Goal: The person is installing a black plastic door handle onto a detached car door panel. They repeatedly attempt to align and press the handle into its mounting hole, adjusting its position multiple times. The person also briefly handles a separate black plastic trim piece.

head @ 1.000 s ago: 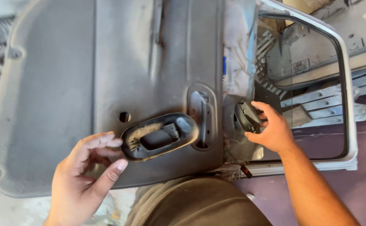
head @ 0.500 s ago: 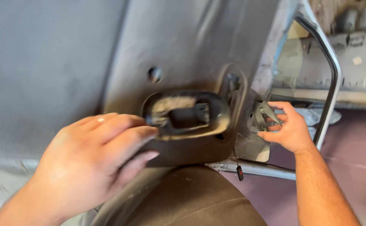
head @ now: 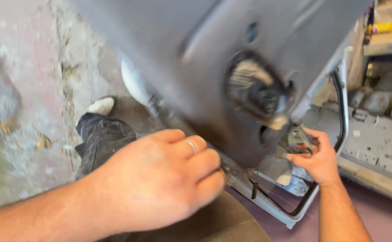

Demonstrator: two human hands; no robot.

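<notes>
A grey car door trim panel [head: 196, 58] is seen filling the upper centre of the frame, tilted and blurred by motion. Its black recessed handle bezel [head: 254, 89] is set right of centre. The panel is still partly seated on the pale metal door frame [head: 294, 215], whose lower edge and black rubber seal [head: 339, 107] run along the lower right.

The left hand [head: 160, 179] is found in the lower centre, fingers curled closed at the panel's bottom edge; a ring is worn on one finger. The edge itself is hidden behind the knuckles, so it cannot be told whether it is truly gripped or merely pressed. The placement is judged to steady or lever the panel from below.

The right hand [head: 317, 159] is placed at the lower right, just beneath the bezel, pinched closed on a small dark mechanism part [head: 297, 139], apparently door-latch hardware behind the panel; its exact kind cannot be made out.

A dark trouser leg and shoe [head: 99, 130] are seen on the worn concrete floor [head: 21, 89] at left. No containers are identified; a shelf [head: 389, 42] with a yellow object is noted at upper right, contents indistinct.
</notes>
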